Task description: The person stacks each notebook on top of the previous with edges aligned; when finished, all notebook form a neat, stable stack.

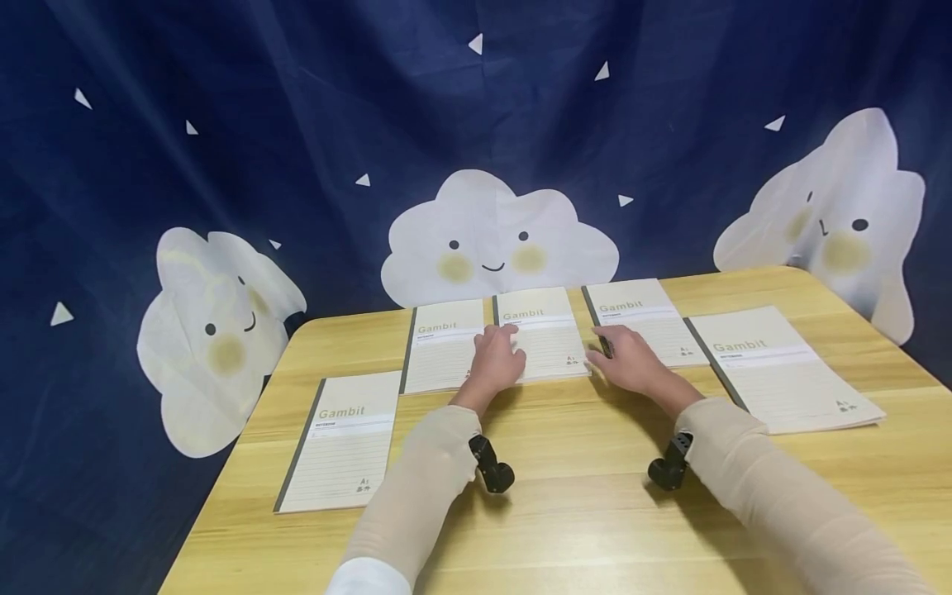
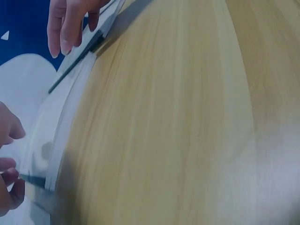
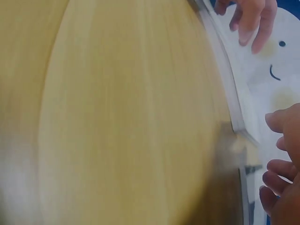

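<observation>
A Gambit notebook (image 1: 546, 343) lies flat between the two hands, in the middle of a curved row. My left hand (image 1: 497, 359) is at its left side, over the gap beside another notebook (image 1: 439, 357). In the left wrist view the fingers (image 2: 17, 191) are loosely bent by the dark spine; whether they touch it I cannot tell. My right hand (image 1: 628, 359) hovers near the middle notebook's right edge, partly over the notebook (image 1: 645, 310) to its right. Its fingers (image 3: 276, 176) are spread and relaxed, with nothing held.
A notebook (image 1: 338, 450) lies at the row's left end, another (image 1: 788, 372) at its right end. All rest on a wooden table (image 1: 580, 529). Behind hangs a dark blue curtain (image 1: 416, 99) with smiling clouds. Each wrist carries a black camera (image 1: 494, 467).
</observation>
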`<state>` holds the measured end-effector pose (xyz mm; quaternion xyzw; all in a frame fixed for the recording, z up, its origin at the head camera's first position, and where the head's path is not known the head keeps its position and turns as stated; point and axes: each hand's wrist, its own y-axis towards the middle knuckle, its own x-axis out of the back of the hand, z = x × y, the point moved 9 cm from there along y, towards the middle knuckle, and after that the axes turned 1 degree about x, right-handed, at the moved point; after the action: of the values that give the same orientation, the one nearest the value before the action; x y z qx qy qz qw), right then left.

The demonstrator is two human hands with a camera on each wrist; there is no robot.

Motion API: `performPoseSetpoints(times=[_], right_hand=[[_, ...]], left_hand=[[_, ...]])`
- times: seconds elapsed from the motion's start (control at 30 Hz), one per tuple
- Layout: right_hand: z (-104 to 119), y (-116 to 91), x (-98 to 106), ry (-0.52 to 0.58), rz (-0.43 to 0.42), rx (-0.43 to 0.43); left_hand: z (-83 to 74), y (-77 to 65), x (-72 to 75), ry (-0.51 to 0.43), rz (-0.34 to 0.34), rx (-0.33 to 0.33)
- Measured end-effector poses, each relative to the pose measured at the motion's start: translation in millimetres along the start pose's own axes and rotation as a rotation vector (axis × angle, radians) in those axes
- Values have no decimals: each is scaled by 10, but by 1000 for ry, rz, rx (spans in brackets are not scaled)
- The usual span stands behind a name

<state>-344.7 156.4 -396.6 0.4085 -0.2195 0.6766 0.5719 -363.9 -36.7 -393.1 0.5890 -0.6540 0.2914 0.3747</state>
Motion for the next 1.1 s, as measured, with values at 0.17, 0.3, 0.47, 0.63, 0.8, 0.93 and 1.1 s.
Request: performPoseSetpoints(times=[0.17, 0.3, 0.47, 0.63, 0.8, 0.93, 1.1], right_hand=[[-160, -104, 225, -5, -27, -24], [-289, -196, 449, -25, -65, -52], [-479, -320, 702, -33, -89, -95], [-711, -452, 902, -46, -94, -155], [-958, -599, 1064, -61, -105, -217], [-1137, -728, 1182, -69, -109, -268], [-1329, -893, 1329, -73, -83, -338]], left_hand=[[-227, 27, -25, -167, -32, -72], [-451, 28, -164, -296, 37, -122], [-722, -15, -394, -443, 105, -118], [-972, -99, -677, -544, 131, -87], [-1200, -190, -962, -670, 192, -31], [-1349, -248, -1153, -809, 249, 15], [-1469, -307, -1408, -1001, 324, 121]])
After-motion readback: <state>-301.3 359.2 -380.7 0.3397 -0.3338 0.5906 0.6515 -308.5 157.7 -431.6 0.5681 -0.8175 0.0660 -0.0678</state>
